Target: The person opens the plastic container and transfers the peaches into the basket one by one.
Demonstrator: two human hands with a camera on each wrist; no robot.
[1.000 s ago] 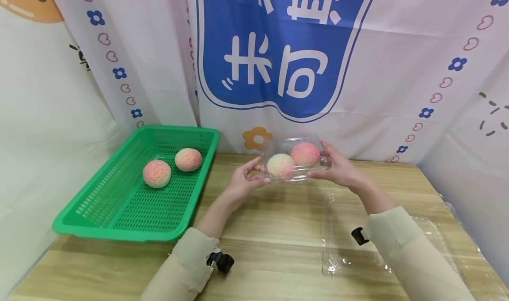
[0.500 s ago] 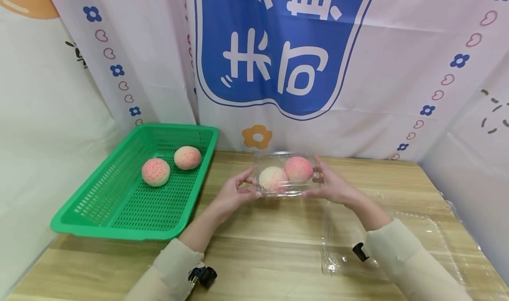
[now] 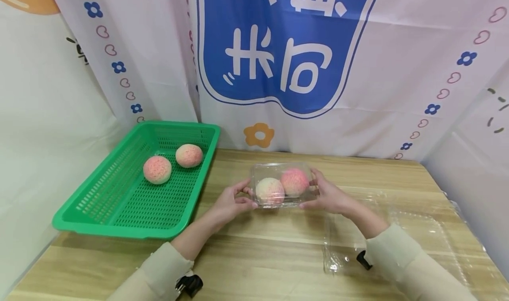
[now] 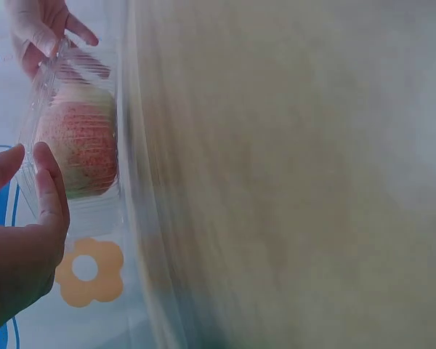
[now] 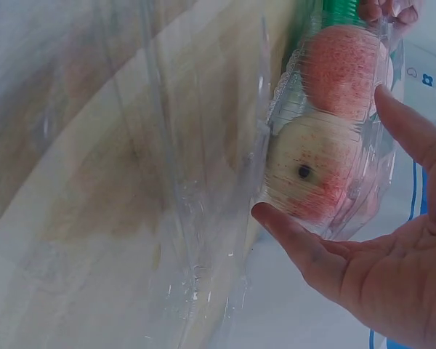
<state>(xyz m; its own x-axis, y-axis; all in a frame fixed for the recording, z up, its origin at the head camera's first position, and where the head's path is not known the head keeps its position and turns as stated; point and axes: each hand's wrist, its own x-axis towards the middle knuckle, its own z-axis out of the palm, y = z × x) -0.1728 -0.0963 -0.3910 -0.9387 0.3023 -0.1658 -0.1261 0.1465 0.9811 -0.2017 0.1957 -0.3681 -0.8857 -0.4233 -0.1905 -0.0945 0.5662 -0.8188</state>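
A clear plastic clamshell box (image 3: pixel 281 203) with two pink-and-cream model peaches inside is held between both hands, near the back of the table. My left hand (image 3: pixel 232 202) grips its left end, thumb at the front and fingers behind. At the opposite end, my right hand (image 3: pixel 332 196) holds the box in the same way. The paler peach (image 3: pixel 270 191) lies on the left, the pinker peach (image 3: pixel 294 182) on the right. A dark spot shows on one peach (image 5: pixel 316 163) in the right wrist view. Whether the box touches the table I cannot tell.
A green plastic basket (image 3: pixel 115 231) stands on the left of the wooden table (image 3: pixel 254 261), with two more peaches (image 3: pixel 157 169) in it. Clear plastic boxes (image 3: pixel 332 261) lie under and beside my right forearm. A printed curtain (image 3: pixel 358 128) hangs along the back edge.
Both hands have brought the box lower and nearer, and slightly to the left. Its grip at both ends stays the same. The basket and its peaches have not moved.
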